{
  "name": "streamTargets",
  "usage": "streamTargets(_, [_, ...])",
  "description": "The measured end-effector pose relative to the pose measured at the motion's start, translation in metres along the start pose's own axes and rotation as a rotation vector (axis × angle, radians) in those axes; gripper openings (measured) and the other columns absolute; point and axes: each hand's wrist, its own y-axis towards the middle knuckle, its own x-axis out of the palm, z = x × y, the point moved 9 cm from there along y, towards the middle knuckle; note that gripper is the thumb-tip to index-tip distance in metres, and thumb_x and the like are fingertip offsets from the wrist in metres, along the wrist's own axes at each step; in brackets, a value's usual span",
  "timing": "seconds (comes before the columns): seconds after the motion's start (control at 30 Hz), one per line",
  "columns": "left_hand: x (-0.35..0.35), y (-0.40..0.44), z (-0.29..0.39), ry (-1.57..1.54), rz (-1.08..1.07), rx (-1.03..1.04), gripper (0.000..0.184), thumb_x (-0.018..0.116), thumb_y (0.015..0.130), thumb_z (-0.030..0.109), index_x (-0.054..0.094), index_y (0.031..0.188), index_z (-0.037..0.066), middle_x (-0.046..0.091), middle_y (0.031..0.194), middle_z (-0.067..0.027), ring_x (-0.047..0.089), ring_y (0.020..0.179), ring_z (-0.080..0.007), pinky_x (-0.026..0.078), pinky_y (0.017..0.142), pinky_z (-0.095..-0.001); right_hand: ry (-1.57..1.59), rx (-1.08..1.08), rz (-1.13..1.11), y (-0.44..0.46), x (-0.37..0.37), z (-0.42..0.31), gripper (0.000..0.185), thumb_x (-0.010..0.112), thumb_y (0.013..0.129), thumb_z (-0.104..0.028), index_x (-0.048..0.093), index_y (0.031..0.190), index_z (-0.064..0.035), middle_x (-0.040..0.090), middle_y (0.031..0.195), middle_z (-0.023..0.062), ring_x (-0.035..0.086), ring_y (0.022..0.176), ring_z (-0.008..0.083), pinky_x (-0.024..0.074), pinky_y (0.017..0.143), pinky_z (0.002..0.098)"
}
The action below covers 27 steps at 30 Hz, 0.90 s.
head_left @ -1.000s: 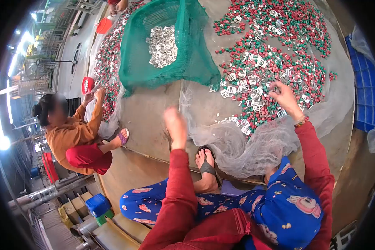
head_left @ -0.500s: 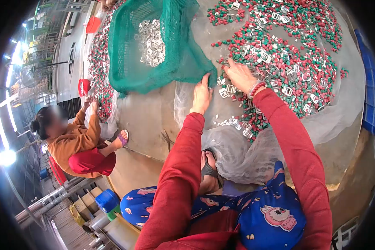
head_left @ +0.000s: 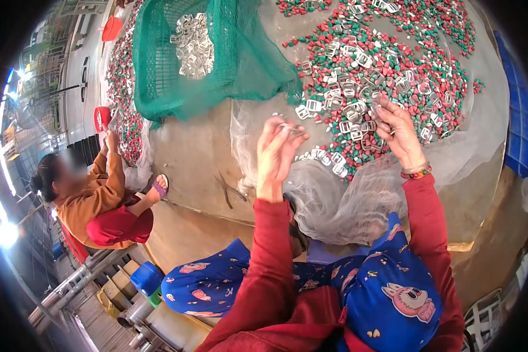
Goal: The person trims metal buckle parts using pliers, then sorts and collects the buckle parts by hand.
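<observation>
My left hand (head_left: 277, 152) is raised in front of the pile, fingers closed on a silvery metal buckle (head_left: 293, 130), slightly blurred. Over the right part of the pile, my right hand (head_left: 400, 129) pinches another metal buckle (head_left: 377, 101), partly covered by the fingers. Beneath and beyond both hands spreads a heap of red, green and white small stones (head_left: 387, 64) with many metal buckles mixed in. Several loose buckles (head_left: 338, 164) lie at its near edge. To the left, a green basket (head_left: 149, 88) draped with green netting (head_left: 252, 70) contains a mound of buckles (head_left: 195, 47).
Sheer white netting (head_left: 334, 205) bunches in front of my knees. A blue crate (head_left: 519, 111) stands at the right edge. At left, a co-worker in a brown top (head_left: 94, 202) squats beside another stone heap (head_left: 123, 111) and a red scoop (head_left: 102, 118). A dark tool (head_left: 226, 190) lies on the floor.
Both hands have drawn back from the stones and basket netting, and now each holds a buckle. The left hand has let go of the green netting's edge. The view has shifted slightly.
</observation>
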Motion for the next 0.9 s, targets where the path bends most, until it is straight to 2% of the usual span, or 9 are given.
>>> streamTargets(0.07, [-0.001, 0.026, -0.025, -0.003, -0.182, -0.127, 0.022, 0.06, 0.089, 0.019, 0.052, 0.106, 0.008, 0.058, 0.097, -0.0061, 0.058, 0.095, -0.0234, 0.049, 0.08, -0.0395, -0.136, -0.071, 0.073, -0.009, -0.002, -0.011, 0.027, 0.059, 0.088, -0.006, 0.054, 0.113, 0.001, 0.058, 0.08, 0.0009, 0.035, 0.051, -0.0004, 0.0235, 0.041, 0.0159])
streamTargets(0.17, [-0.065, 0.055, -0.038, 0.49, 0.182, -0.281, 0.033, 0.063, 0.086, 0.032, 0.055, 0.104, 0.006, 0.062, 0.094, -0.0103, 0.061, 0.091, -0.0277, 0.049, 0.077, -0.0412, -0.301, -0.148, 0.171, -0.014, -0.009, -0.019, 0.027, 0.058, 0.088, -0.007, 0.054, 0.114, 0.0006, 0.061, 0.078, 0.0014, 0.032, 0.045, -0.0006, 0.0218, 0.039, 0.0165])
streamTargets(0.27, [-0.057, 0.072, -0.025, 1.612, 0.33, -0.108, 0.04, 0.065, 0.083, 0.032, 0.056, 0.102, -0.001, 0.064, 0.091, -0.0193, 0.06, 0.094, -0.0347, 0.049, 0.078, -0.0421, -0.327, -0.147, 0.215, -0.017, -0.013, -0.016, 0.026, 0.058, 0.088, -0.009, 0.056, 0.113, -0.0004, 0.06, 0.076, -0.0001, 0.032, 0.045, -0.0009, 0.0211, 0.039, 0.0166])
streamTargets(0.3, [-0.042, 0.07, -0.027, 1.727, 0.288, -0.022, 0.045, 0.065, 0.083, 0.035, 0.057, 0.104, -0.004, 0.062, 0.099, -0.0258, 0.059, 0.095, -0.0411, 0.047, 0.081, -0.0459, -0.341, -0.159, 0.196, -0.017, -0.012, -0.016, 0.024, 0.058, 0.088, -0.01, 0.058, 0.111, -0.0016, 0.059, 0.076, -0.0015, 0.032, 0.045, -0.0011, 0.0212, 0.039, 0.0169])
streamTargets(0.4, [-0.045, 0.083, -0.056, 1.848, 0.187, -0.127, 0.043, 0.065, 0.083, 0.036, 0.059, 0.101, -0.003, 0.062, 0.099, -0.0265, 0.058, 0.098, -0.0402, 0.046, 0.082, -0.0464, -0.367, -0.108, 0.198, -0.021, -0.007, -0.012, 0.022, 0.058, 0.088, -0.009, 0.059, 0.109, -0.0019, 0.059, 0.076, -0.0023, 0.032, 0.045, -0.0011, 0.0209, 0.038, 0.0172])
streamTargets(0.53, [-0.001, 0.064, -0.049, 1.47, -0.02, -0.083, 0.042, 0.055, 0.089, 0.038, 0.058, 0.098, -0.004, 0.062, 0.096, -0.0269, 0.061, 0.09, -0.0375, 0.046, 0.078, -0.0438, -0.177, -0.055, 0.085, -0.023, 0.012, 0.0, 0.018, 0.058, 0.089, -0.01, 0.06, 0.104, -0.0014, 0.048, 0.067, -0.0065, 0.031, 0.046, -0.0005, 0.0198, 0.039, 0.0167])
streamTargets(0.67, [0.049, 0.003, -0.064, -0.347, -0.418, -0.435, 0.03, 0.049, 0.091, 0.033, 0.056, 0.094, 0.004, 0.06, 0.082, -0.0141, 0.056, 0.063, -0.02, 0.043, 0.046, -0.0306, -0.078, 0.056, 0.003, -0.038, 0.037, 0.017, 0.018, 0.053, 0.093, -0.014, 0.06, 0.103, -0.0006, 0.04, 0.063, -0.0072, 0.031, 0.048, 0.0003, 0.0223, 0.041, 0.018])
streamTargets(0.77, [0.075, -0.021, -0.05, -0.269, -0.386, -0.321, 0.026, 0.046, 0.093, 0.029, 0.055, 0.103, 0.007, 0.051, 0.078, -0.008, 0.046, 0.054, -0.014, 0.032, 0.035, -0.0195, -0.182, 0.019, -0.154, -0.048, 0.06, 0.018, 0.027, 0.05, 0.096, -0.019, 0.059, 0.113, -0.0005, 0.038, 0.063, -0.0058, 0.032, 0.051, 0.0027, 0.0247, 0.043, 0.0189])
streamTargets(0.9, [0.074, -0.033, -0.042, -0.239, -0.229, -0.331, 0.023, 0.05, 0.091, 0.021, 0.056, 0.107, 0.007, 0.052, 0.077, -0.0068, 0.047, 0.05, -0.0147, 0.031, 0.033, -0.0201, -0.343, -0.032, -0.266, -0.066, 0.084, 0.013, 0.032, 0.048, 0.096, -0.015, 0.054, 0.125, -0.0025, 0.038, 0.065, -0.0064, 0.036, 0.054, 0.0036, 0.0282, 0.045, 0.0195])
